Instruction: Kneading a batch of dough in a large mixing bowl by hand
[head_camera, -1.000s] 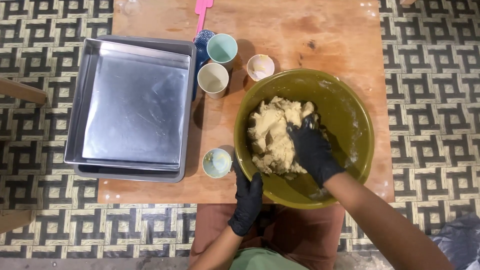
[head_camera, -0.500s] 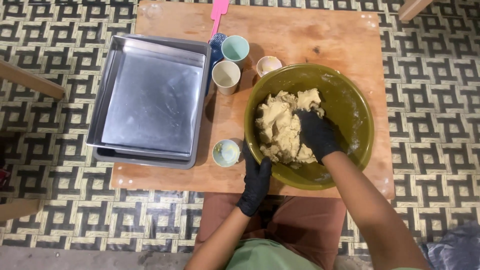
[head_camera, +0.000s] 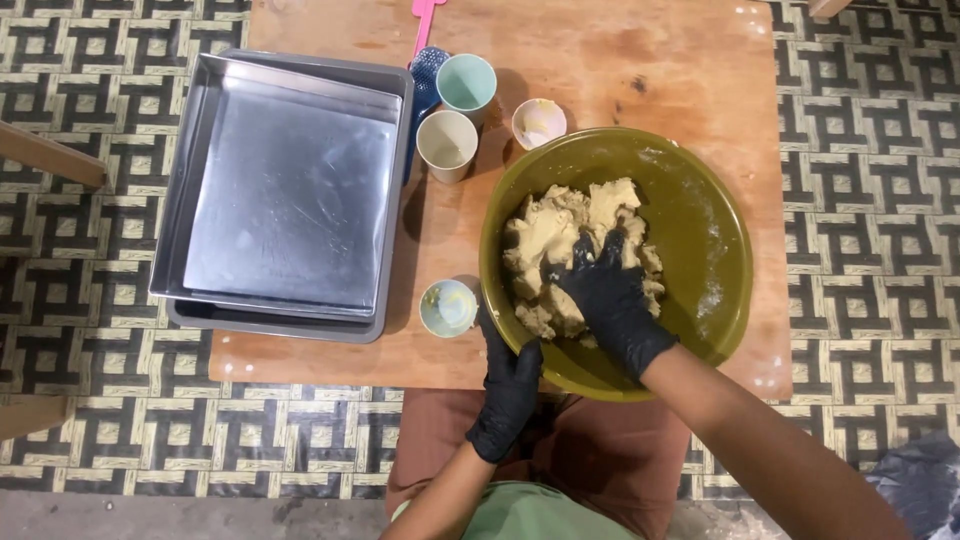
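Observation:
A big olive-green bowl (head_camera: 700, 190) stands on the right half of a small wooden table (head_camera: 620, 70). Inside it lies a lump of pale beige dough (head_camera: 545, 235). My right hand (head_camera: 612, 300), in a black glove, is pressed into the dough with its fingers spread and sunk in. My left hand (head_camera: 508, 390), also in a black glove, grips the near left rim of the bowl from outside.
Two stacked square metal baking pans (head_camera: 290, 190) fill the table's left half. Two cups (head_camera: 447, 143) and a small cup (head_camera: 538, 122) stand behind the bowl, with another small cup (head_camera: 447, 307) at its left. A pink-handled utensil (head_camera: 424, 40) lies at the back. Patterned floor surrounds the table.
My right hand has shifted left and toward me across the dough, and the lump has been reshaped. My left hand has stayed on the rim. The camera view shifted slightly.

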